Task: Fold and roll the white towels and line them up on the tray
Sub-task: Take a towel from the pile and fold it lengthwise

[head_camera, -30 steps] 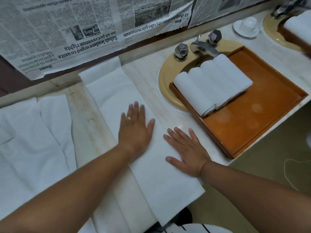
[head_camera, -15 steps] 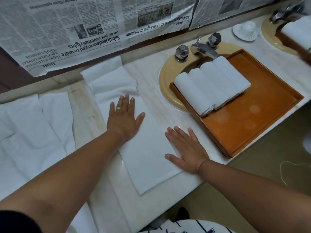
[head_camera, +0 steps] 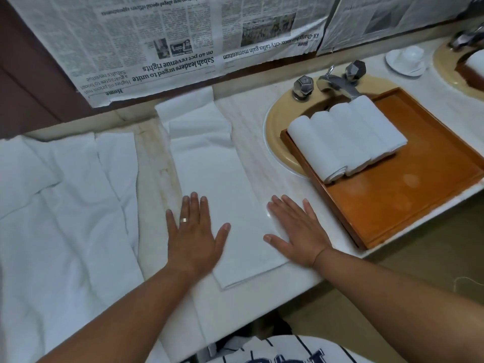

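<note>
The folded towel point(head_camera: 217, 179) lies as a long narrow strip on the marble surface point(head_camera: 251, 121). It runs from the back wall towards the near edge, between the heap of unfolded towels point(head_camera: 60, 205) on the left and the basin point(head_camera: 277, 132) on the right.

The left hand point(head_camera: 195, 237) lies flat on the strip's left margin, its fingers point(head_camera: 195, 208) straight and spread, gripping nothing. The right hand point(head_camera: 298, 231) lies flat just beside the right margin. Its fingers point(head_camera: 288, 205) are also straight and apart, with the thumb touching the cloth edge.

Four rolled towels point(head_camera: 343, 137) lie side by side at the far left end of the wooden tray point(head_camera: 406, 205). The remainder of the tray floor is bare.

Handling characteristics (judged):
- The cloth is light, soft and limp, and holds no shape without support.
- The layers can slide over one another and over the polished stone.
- The far end shows a wrinkled, uneven layer that likely needs flattening before rolling.

Recommended hold: take the near short edge with both hands, one at each corner, thumbs beneath and fingers on top. Roll away from the body under even pressure. A one-sided grip will likely produce a cone-shaped roll.
</note>
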